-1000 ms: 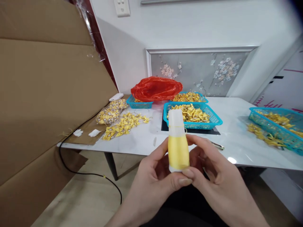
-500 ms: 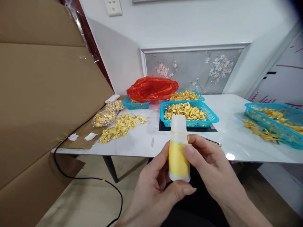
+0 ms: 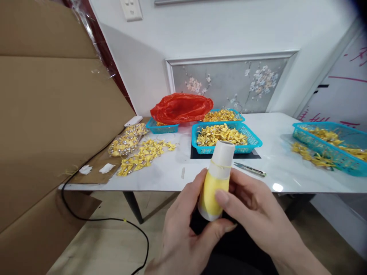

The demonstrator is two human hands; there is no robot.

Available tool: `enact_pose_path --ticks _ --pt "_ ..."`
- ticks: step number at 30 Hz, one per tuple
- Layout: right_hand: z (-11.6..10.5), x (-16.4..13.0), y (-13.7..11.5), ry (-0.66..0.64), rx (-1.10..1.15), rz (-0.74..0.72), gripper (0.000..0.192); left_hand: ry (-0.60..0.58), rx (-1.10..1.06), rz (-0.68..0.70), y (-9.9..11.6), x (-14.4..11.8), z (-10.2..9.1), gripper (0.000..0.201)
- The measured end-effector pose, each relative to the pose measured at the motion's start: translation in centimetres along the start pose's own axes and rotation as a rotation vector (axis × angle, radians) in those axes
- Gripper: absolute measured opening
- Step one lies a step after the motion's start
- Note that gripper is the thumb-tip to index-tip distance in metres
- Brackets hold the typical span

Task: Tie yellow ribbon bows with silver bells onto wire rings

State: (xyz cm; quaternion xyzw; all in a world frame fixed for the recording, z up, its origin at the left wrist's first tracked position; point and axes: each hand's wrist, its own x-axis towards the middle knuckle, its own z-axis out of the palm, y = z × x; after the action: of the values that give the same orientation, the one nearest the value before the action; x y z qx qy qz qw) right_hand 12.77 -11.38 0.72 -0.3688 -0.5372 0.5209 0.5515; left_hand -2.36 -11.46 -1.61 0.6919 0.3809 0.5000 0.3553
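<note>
A white cone-shaped spool wound with yellow thread [image 3: 210,191] is held between both hands, in front of the table's edge. Its narrow, hollow end points up and leans to the right, with a strand circling the bare upper part. My left hand [image 3: 189,229] is closed round its left side and base, the thumb beneath it. Against the right side presses my right hand [image 3: 255,210], its thumb on the yellow winding and the other fingers partly hidden behind. Just beyond, thread snips [image 3: 250,169] lie on the white table [image 3: 160,179].
Blue baskets [image 3: 256,144] of yellow bow-like pieces stand at the back and right [image 3: 301,134]. A red plastic bag [image 3: 180,109] sits over one basket. Loose yellow pieces [image 3: 143,154] and filled clear bags [image 3: 126,141] lie left, near a cardboard wall [image 3: 51,114] and black cable [image 3: 114,219].
The spool has tilted, its top moving right and its base left. My right thumb has slid lower on the winding. The view has shifted slightly, and the snips show more fully.
</note>
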Motion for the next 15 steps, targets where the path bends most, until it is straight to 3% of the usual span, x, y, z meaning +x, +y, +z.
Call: enact_pose_path --ticks 3,5,7,10,11,15 --pt "-0.31 0.38 0.01 -0.018 -0.024 -0.093 0.02 0.012 0.043 0.033 0.13 0.05 0.2 0.076" --pt "-0.56 0.51 0.12 0.001 -0.117 -0.182 0.033 0.031 0.062 0.042 0.14 0.14 0.28 0.076" --pt "-0.75 0.46 0.4 0.088 -0.234 -0.278 0.034 0.064 0.083 0.049 0.08 0.17 0.32 0.073" --pt "-0.78 0.14 0.87 0.318 -0.402 -0.482 0.009 0.109 0.105 0.055 -0.02 0.11 0.32 0.067" --pt "-0.73 0.03 0.94 0.371 -0.462 -0.58 0.018 0.118 0.11 0.054 -0.05 0.08 0.31 0.066" --pt "-0.51 -0.11 0.42 0.376 -0.732 -0.867 0.022 0.115 0.134 0.053 -0.06 0.03 0.26 0.064"
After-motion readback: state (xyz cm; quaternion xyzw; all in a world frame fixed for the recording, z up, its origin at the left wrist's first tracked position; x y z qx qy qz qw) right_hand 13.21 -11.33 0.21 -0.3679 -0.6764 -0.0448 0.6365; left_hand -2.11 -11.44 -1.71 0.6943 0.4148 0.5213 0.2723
